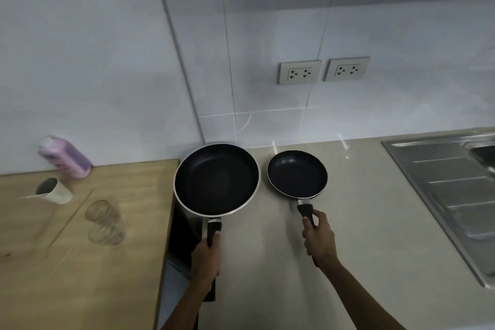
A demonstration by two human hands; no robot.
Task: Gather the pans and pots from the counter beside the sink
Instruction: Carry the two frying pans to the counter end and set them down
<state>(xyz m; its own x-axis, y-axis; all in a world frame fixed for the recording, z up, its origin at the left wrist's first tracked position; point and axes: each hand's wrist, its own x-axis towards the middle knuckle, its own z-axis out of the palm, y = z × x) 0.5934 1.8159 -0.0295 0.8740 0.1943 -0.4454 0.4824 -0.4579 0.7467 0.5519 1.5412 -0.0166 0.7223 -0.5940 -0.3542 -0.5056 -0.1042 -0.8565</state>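
Note:
A large black frying pan with a silver rim sits at the left end of the beige counter, its body partly over the dark gap beside the wooden table. My left hand grips its black handle. A small black frying pan lies to its right on the counter. My right hand is closed around that pan's black handle. Both pans are empty and level.
A steel sink drainboard lies at the right. Left of the gap, a wooden table holds a pink bottle, a tipped cup and a clear glass. Two wall sockets sit on the tiles behind.

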